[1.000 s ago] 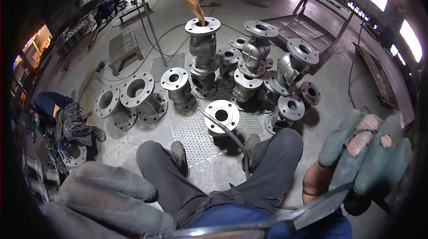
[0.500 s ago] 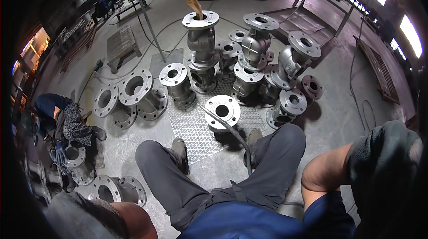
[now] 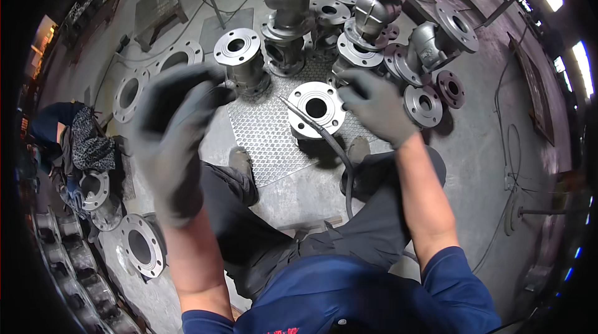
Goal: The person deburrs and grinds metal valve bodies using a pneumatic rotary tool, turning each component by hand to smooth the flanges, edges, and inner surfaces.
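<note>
Both of my hands wear grey work gloves and hang raised in front of me, holding nothing. My left hand [image 3: 177, 131] is slightly blurred, its fingers curved and thumb apart, in front of the flanged castings on the left. Over the right side of the nearest flanged valve body [image 3: 338, 104] is my right hand [image 3: 379, 106], fingers partly bent and spread; I cannot tell whether it touches the metal. A slim hand tool with a thin metal tip [image 3: 299, 113] lies across that flange, its dark hose [image 3: 347, 172] running down between my legs.
Several grey flanged valve bodies stand beyond, including a tall stacked one [image 3: 288, 4] and a leaning one [image 3: 430, 47]. A patterned metal plate [image 3: 265, 147] lies on the floor. At left, a person [image 3: 87, 141] bends over a flanged casting [image 3: 103, 203]. Cables [image 3: 498, 116] trail at right.
Both hands have come up from the lower sides to the space before me. My view has tilted downward, so the castings sit higher in it. The tool still lies across the flange.
</note>
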The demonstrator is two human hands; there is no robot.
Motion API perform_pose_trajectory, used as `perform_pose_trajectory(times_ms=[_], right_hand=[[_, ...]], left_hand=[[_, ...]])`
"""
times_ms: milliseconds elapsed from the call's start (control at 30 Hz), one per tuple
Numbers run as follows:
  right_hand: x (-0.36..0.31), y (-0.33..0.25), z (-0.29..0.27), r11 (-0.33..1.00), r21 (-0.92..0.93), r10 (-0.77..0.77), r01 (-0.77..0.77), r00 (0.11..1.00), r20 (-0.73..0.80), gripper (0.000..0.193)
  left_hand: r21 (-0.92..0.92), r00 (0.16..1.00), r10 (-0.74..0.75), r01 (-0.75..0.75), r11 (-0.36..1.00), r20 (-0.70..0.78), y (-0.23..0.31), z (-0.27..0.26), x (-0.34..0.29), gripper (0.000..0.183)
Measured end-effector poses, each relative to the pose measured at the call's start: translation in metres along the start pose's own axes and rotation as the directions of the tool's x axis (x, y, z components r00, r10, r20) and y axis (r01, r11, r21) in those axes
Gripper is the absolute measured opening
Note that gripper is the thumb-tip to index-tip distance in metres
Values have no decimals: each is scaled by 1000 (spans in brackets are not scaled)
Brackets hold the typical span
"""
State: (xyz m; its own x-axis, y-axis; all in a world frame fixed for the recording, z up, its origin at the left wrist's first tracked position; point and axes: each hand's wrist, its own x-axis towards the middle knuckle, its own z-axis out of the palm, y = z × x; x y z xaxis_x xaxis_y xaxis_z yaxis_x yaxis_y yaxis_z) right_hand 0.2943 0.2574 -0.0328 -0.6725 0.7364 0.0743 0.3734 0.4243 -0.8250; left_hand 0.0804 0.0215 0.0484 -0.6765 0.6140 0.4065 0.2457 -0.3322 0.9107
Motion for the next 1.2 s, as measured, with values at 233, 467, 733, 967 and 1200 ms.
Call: perform_pose_trajectory(times_ms=[233, 467, 733, 967, 1200], right_hand=[[47, 89, 135, 836, -545, 131, 71, 937, 322, 42], [62, 95, 137, 841, -541, 204, 4, 924, 324, 37], [20, 44, 75, 680, 666, 199, -306, 952, 234, 27], [-9, 38, 52, 793, 576, 117, -198, 978, 174, 41], [-46, 49, 58, 568, 720, 223, -398, 917, 331, 42]], left_hand=[[191, 847, -531, 516, 835, 31, -112, 4, 29, 26], [137, 930, -367, 361, 923, 20, -120, -29, 45, 29], [331, 733, -606, 515, 791, 309, -152, 47, -8, 51], [-64, 385, -643, 884, 464, 662, -154, 73, -46, 65], [-78, 439, -521, 814, 576, 732, -167, 73, -67, 35]])
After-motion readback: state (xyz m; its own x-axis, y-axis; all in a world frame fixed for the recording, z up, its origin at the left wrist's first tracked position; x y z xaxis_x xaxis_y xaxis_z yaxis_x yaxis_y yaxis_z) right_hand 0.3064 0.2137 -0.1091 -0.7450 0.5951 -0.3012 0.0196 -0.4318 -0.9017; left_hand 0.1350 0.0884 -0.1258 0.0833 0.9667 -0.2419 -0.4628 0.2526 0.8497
